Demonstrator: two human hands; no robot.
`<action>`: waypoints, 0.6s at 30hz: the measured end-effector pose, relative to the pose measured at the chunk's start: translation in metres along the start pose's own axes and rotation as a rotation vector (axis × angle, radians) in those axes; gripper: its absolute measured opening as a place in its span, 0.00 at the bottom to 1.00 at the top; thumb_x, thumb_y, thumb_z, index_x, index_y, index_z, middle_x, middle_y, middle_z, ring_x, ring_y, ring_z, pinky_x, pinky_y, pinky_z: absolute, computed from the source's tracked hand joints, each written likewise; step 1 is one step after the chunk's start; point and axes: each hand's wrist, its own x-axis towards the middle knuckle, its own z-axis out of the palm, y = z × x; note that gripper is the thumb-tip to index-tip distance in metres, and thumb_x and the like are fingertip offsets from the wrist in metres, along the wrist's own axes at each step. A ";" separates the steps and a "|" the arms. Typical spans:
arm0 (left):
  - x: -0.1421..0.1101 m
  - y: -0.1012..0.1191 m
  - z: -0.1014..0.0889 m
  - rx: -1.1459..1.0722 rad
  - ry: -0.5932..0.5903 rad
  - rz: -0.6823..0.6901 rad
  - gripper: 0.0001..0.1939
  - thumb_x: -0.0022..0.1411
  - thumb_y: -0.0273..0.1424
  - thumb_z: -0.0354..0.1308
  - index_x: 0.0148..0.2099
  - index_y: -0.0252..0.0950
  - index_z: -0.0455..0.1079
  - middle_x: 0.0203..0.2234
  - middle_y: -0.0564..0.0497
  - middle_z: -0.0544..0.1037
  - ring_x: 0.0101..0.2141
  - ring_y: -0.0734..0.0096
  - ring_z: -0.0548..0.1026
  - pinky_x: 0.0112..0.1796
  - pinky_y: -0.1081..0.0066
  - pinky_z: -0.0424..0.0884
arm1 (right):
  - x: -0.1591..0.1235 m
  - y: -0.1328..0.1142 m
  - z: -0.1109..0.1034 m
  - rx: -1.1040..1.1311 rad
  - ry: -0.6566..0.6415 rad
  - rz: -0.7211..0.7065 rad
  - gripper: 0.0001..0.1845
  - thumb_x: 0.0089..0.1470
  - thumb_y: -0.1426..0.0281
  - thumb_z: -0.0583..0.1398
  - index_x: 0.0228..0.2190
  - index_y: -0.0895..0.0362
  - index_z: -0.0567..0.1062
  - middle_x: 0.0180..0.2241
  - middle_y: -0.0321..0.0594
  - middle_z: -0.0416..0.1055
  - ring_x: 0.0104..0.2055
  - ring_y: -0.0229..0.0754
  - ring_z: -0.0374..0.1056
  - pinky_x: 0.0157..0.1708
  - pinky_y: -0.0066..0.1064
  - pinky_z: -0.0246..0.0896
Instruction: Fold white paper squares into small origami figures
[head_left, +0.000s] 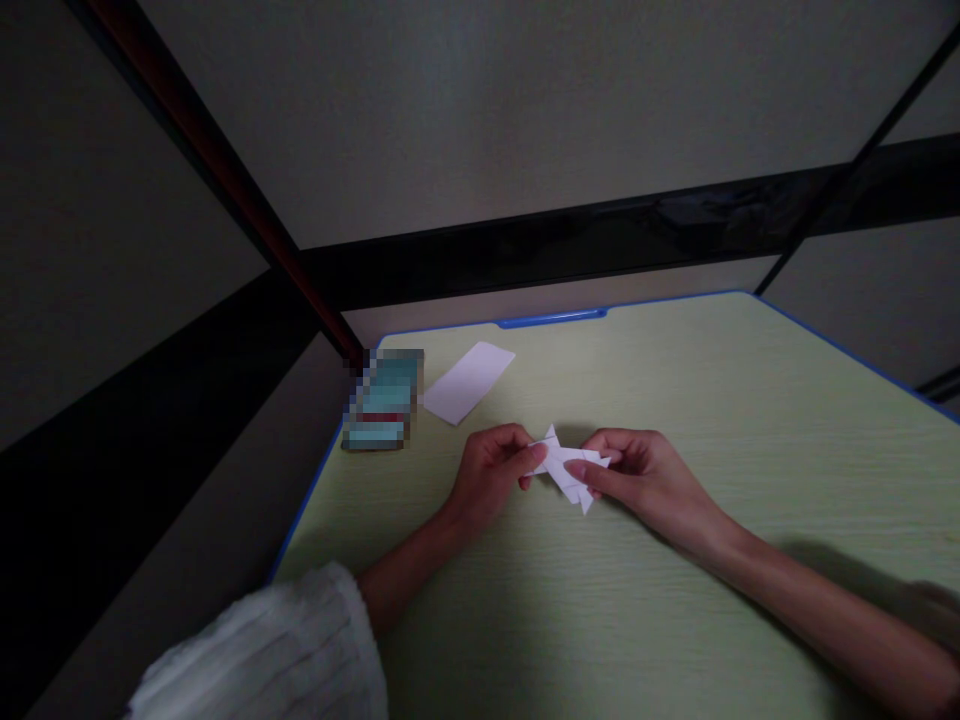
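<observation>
A small piece of folded white paper (564, 478) with several pointed corners is held between both hands, over the middle of the table. My left hand (495, 465) pinches its left end, thumb on top and fingers beneath. On the other side, my right hand (637, 470) grips the paper with the thumb pressed on its face and the fingers behind. One point sticks up near the left thumb, another points down below the right thumb. The underside of the paper is hidden.
A flat white paper strip (470, 383) lies beyond my left hand. Left of it is a pixelated teal rectangular item (386, 400). The pale wood-grain table (720, 380) has a blue edge and a blue handle (553, 319) at the back, near a panelled wall (525, 120).
</observation>
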 end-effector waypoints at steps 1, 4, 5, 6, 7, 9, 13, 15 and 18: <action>0.000 0.000 0.000 0.000 -0.003 0.008 0.14 0.48 0.33 0.55 0.16 0.33 0.59 0.11 0.57 0.61 0.16 0.80 0.59 0.20 0.76 0.54 | 0.000 0.000 0.000 -0.003 -0.004 -0.003 0.12 0.35 0.67 0.63 0.14 0.59 0.66 0.13 0.31 0.62 0.16 0.29 0.55 0.16 0.24 0.47; 0.000 0.000 -0.001 0.018 -0.012 0.019 0.16 0.51 0.32 0.52 0.15 0.34 0.59 0.11 0.57 0.61 0.17 0.79 0.59 0.21 0.75 0.55 | 0.000 0.001 0.000 -0.010 -0.021 -0.019 0.12 0.35 0.67 0.63 0.14 0.59 0.65 0.13 0.31 0.62 0.16 0.29 0.55 0.16 0.24 0.47; 0.001 0.000 -0.001 0.033 -0.006 0.019 0.16 0.52 0.33 0.51 0.15 0.34 0.59 0.11 0.57 0.60 0.17 0.79 0.59 0.22 0.75 0.55 | 0.000 0.001 0.000 -0.010 -0.025 -0.028 0.12 0.36 0.66 0.63 0.15 0.59 0.66 0.14 0.31 0.63 0.16 0.30 0.55 0.17 0.24 0.48; 0.001 -0.001 -0.001 0.047 0.008 0.020 0.16 0.52 0.33 0.51 0.15 0.34 0.59 0.10 0.57 0.60 0.17 0.79 0.58 0.22 0.75 0.55 | 0.000 0.001 0.000 -0.009 -0.029 -0.042 0.12 0.37 0.66 0.62 0.16 0.59 0.66 0.15 0.32 0.63 0.17 0.30 0.56 0.17 0.25 0.49; 0.001 -0.001 -0.001 0.058 0.032 0.022 0.16 0.52 0.33 0.51 0.15 0.34 0.59 0.11 0.57 0.60 0.17 0.79 0.58 0.21 0.75 0.55 | 0.000 0.000 -0.001 -0.009 -0.030 -0.062 0.11 0.38 0.65 0.62 0.18 0.59 0.67 0.16 0.33 0.64 0.18 0.31 0.58 0.17 0.25 0.51; 0.002 -0.002 -0.001 0.065 0.096 0.031 0.16 0.52 0.35 0.51 0.16 0.34 0.58 0.11 0.57 0.60 0.17 0.79 0.58 0.21 0.76 0.54 | 0.000 0.000 -0.003 -0.018 -0.022 -0.117 0.11 0.38 0.65 0.62 0.24 0.59 0.68 0.19 0.34 0.66 0.20 0.32 0.59 0.19 0.25 0.54; 0.003 -0.002 -0.001 0.085 0.157 0.043 0.18 0.54 0.37 0.49 0.16 0.34 0.57 0.11 0.57 0.60 0.16 0.79 0.58 0.20 0.76 0.54 | 0.002 -0.002 -0.010 -0.040 0.008 -0.211 0.14 0.37 0.67 0.63 0.30 0.58 0.70 0.23 0.36 0.67 0.24 0.34 0.62 0.24 0.27 0.58; 0.004 -0.003 -0.001 0.098 0.166 0.064 0.18 0.54 0.37 0.48 0.16 0.34 0.58 0.11 0.57 0.60 0.17 0.78 0.59 0.22 0.76 0.56 | 0.004 -0.001 -0.013 -0.062 0.000 -0.204 0.13 0.37 0.67 0.63 0.28 0.58 0.71 0.23 0.37 0.68 0.25 0.35 0.63 0.25 0.28 0.59; 0.005 -0.004 -0.003 0.053 0.255 0.129 0.12 0.55 0.34 0.48 0.23 0.34 0.65 0.17 0.55 0.66 0.23 0.76 0.64 0.27 0.76 0.60 | 0.008 0.003 -0.018 -0.141 0.030 -0.177 0.09 0.38 0.66 0.61 0.25 0.59 0.71 0.20 0.37 0.68 0.23 0.36 0.62 0.23 0.28 0.58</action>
